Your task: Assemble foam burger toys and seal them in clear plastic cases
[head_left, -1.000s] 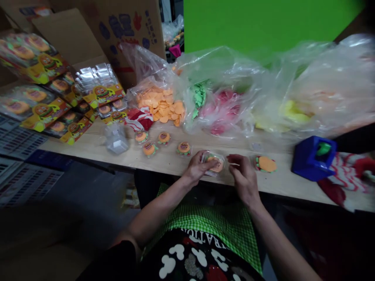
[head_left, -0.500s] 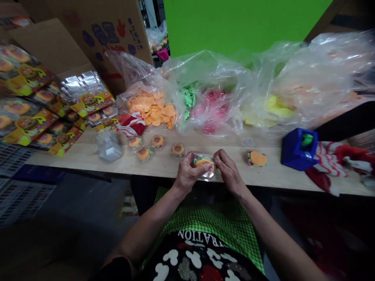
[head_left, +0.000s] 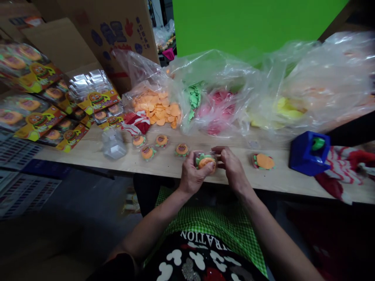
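My left hand [head_left: 191, 176] and my right hand [head_left: 233, 168] both grip a small clear plastic case holding a burger-shaped toy [head_left: 205, 160], orange on top with green at its edge. They hold it just above the front edge of the wooden table [head_left: 164, 162]. The fingers of both hands are curled round the case. Several finished cased burgers [head_left: 161, 140] lie on the table to the left. An uncased burger stack [head_left: 263, 161] lies to the right of my right hand.
Clear bags of orange [head_left: 158, 107], green [head_left: 193, 95], pink [head_left: 216, 107] and yellow [head_left: 288, 109] pieces line the back. A blue box [head_left: 309, 153] and red-white cloth [head_left: 345, 164] sit right. Printed burger packs [head_left: 96, 97], empty clear cases [head_left: 113, 143] and cardboard boxes [head_left: 117, 31] stand left.
My right hand closed in from a gap onto the case. Both hands lifted the case slightly and tilted it toward me.
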Demonstrator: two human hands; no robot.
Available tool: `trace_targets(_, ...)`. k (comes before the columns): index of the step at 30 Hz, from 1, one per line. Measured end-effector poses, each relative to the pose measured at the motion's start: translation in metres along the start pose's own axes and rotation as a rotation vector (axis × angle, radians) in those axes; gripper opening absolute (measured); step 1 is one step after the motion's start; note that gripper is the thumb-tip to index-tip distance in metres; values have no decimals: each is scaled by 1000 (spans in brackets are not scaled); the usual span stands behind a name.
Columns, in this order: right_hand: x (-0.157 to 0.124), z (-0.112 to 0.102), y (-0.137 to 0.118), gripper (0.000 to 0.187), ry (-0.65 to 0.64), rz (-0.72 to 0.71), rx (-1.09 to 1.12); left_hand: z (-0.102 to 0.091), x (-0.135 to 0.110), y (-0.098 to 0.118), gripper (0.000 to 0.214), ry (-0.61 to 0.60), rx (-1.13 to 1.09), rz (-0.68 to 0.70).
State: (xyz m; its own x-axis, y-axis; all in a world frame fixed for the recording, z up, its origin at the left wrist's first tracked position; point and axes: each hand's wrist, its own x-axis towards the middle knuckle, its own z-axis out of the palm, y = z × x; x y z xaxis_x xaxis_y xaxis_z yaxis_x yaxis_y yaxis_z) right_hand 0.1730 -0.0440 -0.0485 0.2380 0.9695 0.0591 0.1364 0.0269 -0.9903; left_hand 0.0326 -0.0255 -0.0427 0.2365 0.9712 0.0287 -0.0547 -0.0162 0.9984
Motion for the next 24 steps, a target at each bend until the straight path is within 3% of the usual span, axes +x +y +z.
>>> trace_targets(3,10,6,-9,36,130,6,-91,5,-7,2,40,-59,176,131)
trace_targets(6,14,9,-11,35,227,-8,-183,4,-9,5,45,-102,181,151)
trace_targets(10,12,10,-12,34,241,-70,-300,-5,-1,10,23,-34,234,107)
trace_targets(16,3,18,-19,34,271,-134,-399,-11,8,19,16,-24,278,196)
trace_targets(21,14,11,-7,32,283,-44,-248,-10,6,13,18,-53,41,94)
trace_targets(24,27,6,3,30,313,-37,-182,-6,-3,2,26,7,-129,-22)
